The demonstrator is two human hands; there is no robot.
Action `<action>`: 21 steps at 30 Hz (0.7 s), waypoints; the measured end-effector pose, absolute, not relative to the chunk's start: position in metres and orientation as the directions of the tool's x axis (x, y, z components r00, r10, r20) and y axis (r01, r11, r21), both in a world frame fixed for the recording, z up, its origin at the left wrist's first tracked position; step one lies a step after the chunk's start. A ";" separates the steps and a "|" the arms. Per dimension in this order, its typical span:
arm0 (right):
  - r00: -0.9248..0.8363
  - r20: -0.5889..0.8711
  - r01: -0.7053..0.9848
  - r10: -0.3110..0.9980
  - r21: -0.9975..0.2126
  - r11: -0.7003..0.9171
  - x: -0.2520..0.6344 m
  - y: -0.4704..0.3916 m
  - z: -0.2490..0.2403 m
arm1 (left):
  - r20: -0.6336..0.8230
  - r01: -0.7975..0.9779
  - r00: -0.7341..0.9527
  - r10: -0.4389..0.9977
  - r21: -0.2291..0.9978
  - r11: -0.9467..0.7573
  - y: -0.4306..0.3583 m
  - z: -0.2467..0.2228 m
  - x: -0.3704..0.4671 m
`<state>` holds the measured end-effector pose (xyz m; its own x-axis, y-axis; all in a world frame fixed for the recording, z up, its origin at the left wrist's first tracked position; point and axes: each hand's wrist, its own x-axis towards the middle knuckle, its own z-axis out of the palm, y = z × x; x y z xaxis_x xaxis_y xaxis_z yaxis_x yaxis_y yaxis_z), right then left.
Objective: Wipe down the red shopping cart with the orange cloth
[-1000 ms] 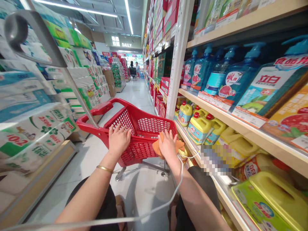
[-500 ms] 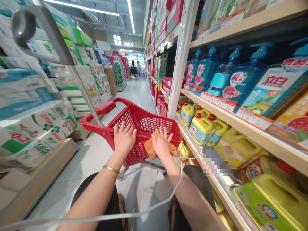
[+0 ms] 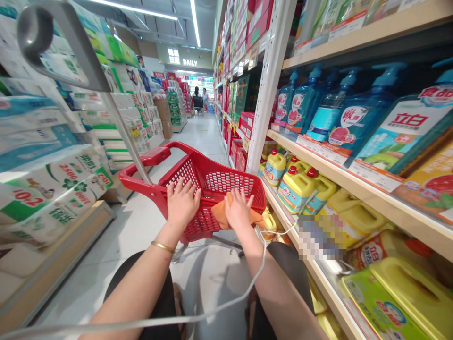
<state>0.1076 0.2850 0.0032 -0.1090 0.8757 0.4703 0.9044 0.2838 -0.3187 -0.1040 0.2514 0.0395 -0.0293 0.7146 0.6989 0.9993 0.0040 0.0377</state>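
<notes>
A red plastic shopping basket (image 3: 231, 182) on wheels stands in front of my knees, with its perforated walls facing me. My left hand (image 3: 182, 203) lies open on the near rim, its fingers spread toward the inside. Farther right, my right hand (image 3: 238, 208) holds an orange cloth (image 3: 221, 215) against the same rim. Its fingers reach over the edge, and the cloth spreads out on both sides of the palm. What lies under the palm is hidden. A grey pull handle (image 3: 83, 61) on a metal pole rises from the basket's left end.
Shelves on the right carry blue pump bottles (image 3: 348, 118) and yellow detergent jugs (image 3: 295, 189). Tissue packs (image 3: 56, 189) are stacked at left. A white cable (image 3: 226, 302) crosses over my forearms. Two people (image 3: 201, 97) are far down the aisle.
The orange cloth has shifted slightly upward and lies differently around my right hand. My left hand stays in place on the rim. The view has moved very little.
</notes>
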 end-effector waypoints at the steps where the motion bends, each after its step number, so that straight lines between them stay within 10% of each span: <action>1: -0.165 0.477 0.884 0.863 -0.317 0.344 0.101 0.283 0.003 | 0.698 0.999 -0.029 0.715 0.039 0.002 0.251 0.040 -0.104; 10: 0.147 0.397 0.947 0.906 -0.320 -0.014 0.144 0.295 0.009 | 0.681 0.995 -0.029 0.732 0.089 -0.043 0.249 0.041 -0.106; 17: -0.215 0.463 0.869 0.860 -0.311 0.384 0.079 0.276 0.007 | 0.676 0.995 -0.033 0.736 0.092 -0.039 0.248 0.044 -0.104; 21: -0.051 0.419 0.931 0.906 -0.308 0.195 0.107 0.285 0.010 | 0.659 0.994 -0.029 0.751 0.098 -0.047 0.247 0.045 -0.108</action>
<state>0.1072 0.2852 0.0102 -0.0510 0.9063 0.4195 0.9312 0.1949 -0.3080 -0.1078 0.2473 0.0448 -0.0294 0.7514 0.6592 0.9941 -0.0469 0.0979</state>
